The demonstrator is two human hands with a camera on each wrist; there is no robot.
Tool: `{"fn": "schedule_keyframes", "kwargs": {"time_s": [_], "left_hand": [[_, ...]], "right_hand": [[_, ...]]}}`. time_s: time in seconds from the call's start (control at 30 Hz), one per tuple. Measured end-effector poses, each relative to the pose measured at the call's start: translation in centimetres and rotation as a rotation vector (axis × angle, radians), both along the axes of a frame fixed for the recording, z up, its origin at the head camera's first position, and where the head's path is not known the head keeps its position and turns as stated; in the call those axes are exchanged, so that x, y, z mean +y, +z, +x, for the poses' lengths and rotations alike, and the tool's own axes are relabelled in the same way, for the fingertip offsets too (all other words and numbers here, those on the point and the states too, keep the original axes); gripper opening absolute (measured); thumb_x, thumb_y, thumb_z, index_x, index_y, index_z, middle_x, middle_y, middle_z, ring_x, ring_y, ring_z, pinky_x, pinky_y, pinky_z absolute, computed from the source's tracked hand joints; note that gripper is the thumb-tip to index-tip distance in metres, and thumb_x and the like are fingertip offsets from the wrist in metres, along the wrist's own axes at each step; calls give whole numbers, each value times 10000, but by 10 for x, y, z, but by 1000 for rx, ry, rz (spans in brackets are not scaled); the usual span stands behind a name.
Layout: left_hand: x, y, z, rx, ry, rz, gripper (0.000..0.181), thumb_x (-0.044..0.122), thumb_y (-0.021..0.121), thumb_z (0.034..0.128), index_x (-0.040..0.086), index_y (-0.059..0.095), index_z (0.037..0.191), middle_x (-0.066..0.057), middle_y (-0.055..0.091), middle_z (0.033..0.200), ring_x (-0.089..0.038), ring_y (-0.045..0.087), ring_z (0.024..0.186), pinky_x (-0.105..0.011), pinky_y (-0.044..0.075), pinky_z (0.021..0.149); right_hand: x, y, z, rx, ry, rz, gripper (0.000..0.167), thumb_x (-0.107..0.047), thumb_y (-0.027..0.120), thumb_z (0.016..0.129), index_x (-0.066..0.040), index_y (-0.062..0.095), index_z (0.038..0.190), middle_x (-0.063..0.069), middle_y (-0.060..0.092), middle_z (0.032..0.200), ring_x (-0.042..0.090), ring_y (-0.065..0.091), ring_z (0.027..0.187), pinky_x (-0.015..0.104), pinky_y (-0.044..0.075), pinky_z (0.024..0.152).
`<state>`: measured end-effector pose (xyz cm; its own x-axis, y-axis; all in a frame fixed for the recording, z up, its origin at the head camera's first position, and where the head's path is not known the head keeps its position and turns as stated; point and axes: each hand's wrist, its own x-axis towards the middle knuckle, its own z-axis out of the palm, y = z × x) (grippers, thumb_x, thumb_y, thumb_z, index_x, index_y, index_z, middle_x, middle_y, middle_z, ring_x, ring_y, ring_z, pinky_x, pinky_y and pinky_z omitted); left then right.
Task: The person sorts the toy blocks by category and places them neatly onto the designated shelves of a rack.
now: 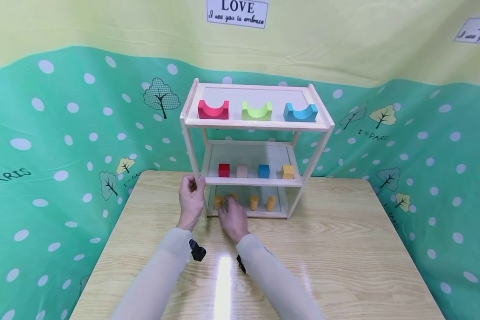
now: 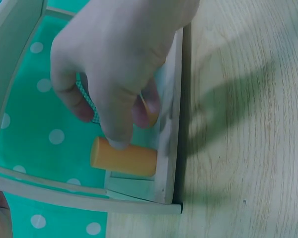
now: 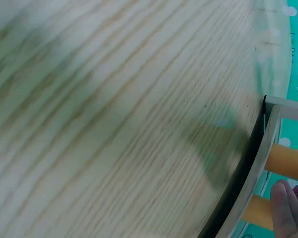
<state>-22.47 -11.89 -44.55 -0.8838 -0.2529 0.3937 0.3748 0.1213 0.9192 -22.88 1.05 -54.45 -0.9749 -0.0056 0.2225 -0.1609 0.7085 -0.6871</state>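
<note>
A white wooden three-tier rack (image 1: 256, 126) stands on the table. My left hand (image 1: 191, 202) grips its left front post near the middle tier; in the left wrist view only a bit of that hand (image 2: 0, 218) shows. My right hand (image 1: 234, 218) reaches into the bottom tier. Its curled fingers hold the second orange cylinder (image 3: 258, 213) from the left, hiding much of it. A fingertip comes close to the leftmost orange cylinder (image 2: 124, 156), which stands upright. Farther right, two more orange cylinders stand, one (image 1: 254, 203) beside the other (image 1: 270, 203).
Along the middle tier stand a red cube (image 1: 224, 170), a pale pink cube (image 1: 242, 171), a blue cube (image 1: 263, 171) and a yellow cube (image 1: 287, 172). On top sit red (image 1: 213, 111), green (image 1: 257, 112) and blue (image 1: 300, 114) arch blocks. A patterned cloth (image 1: 64, 133) hangs behind.
</note>
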Motion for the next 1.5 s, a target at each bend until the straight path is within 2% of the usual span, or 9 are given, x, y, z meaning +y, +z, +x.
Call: {"fn": "schedule_keyframes", "kwargs": {"time_s": [0.1,0.4,0.6,0.77,0.93,1.1,1.27,1.4,1.5], "left_hand": [[0,0,0,0,2,0,214,109,553,961,-90,526,1035,-74,569,894,-147,537,828,-342,447,781],[0,0,-1,15,14,-2,217,96,558,956,-104,525,1033,-73,574,897,-226,540,843,-265,448,764],[0,0,-1,-5,10,-18,239,125,546,968,-98,521,1050,-93,562,912,-215,527,850,-253,437,765],[0,-1,-1,7,8,-29,241,123,541,970,-103,516,1052,-99,558,914,-188,528,839,-243,436,766],[0,-2,-1,8,4,-34,243,133,540,972,-95,518,1056,-110,562,922,-183,531,846,-249,440,771],[-1,-2,-1,5,12,-27,226,138,544,970,-73,523,1047,-96,568,909,-208,533,846,-280,444,771],[-1,-1,-1,29,12,-23,202,103,546,964,-85,520,1036,-65,559,886,-222,527,826,-261,436,752],[0,0,0,26,17,-29,194,95,545,963,-84,518,1034,-48,556,879,-183,527,814,-244,435,743],[0,-1,0,22,15,-35,203,96,541,965,-90,514,1041,-62,557,888,-151,524,813,-251,435,751]], "right_hand": [[7,3,3,-7,33,-34,419,-218,667,878,-68,544,1249,104,656,1078,246,636,936,382,530,785],[27,8,12,-19,82,-107,430,-231,669,888,-64,530,1258,99,643,1129,232,643,971,357,534,802],[39,10,20,-42,102,-155,445,-183,675,882,-37,520,1272,135,629,1159,229,642,969,351,535,815],[50,11,25,-44,125,-161,433,-187,671,887,-44,514,1265,129,617,1168,223,641,983,311,533,816],[61,14,30,-50,114,-180,405,-180,688,875,-72,532,1233,132,626,1152,182,645,954,275,532,800],[71,14,31,-5,103,-214,375,-139,706,856,-73,553,1192,153,632,1109,199,659,910,255,541,761],[83,13,34,75,115,-188,369,-115,713,846,-53,558,1175,130,638,1072,214,669,879,218,539,738],[95,16,40,105,116,-170,383,-104,710,845,-26,551,1183,155,645,1070,208,667,864,222,541,729],[105,19,43,123,103,-147,358,-106,705,848,-46,558,1169,153,651,1060,183,668,849,217,540,719]]}}
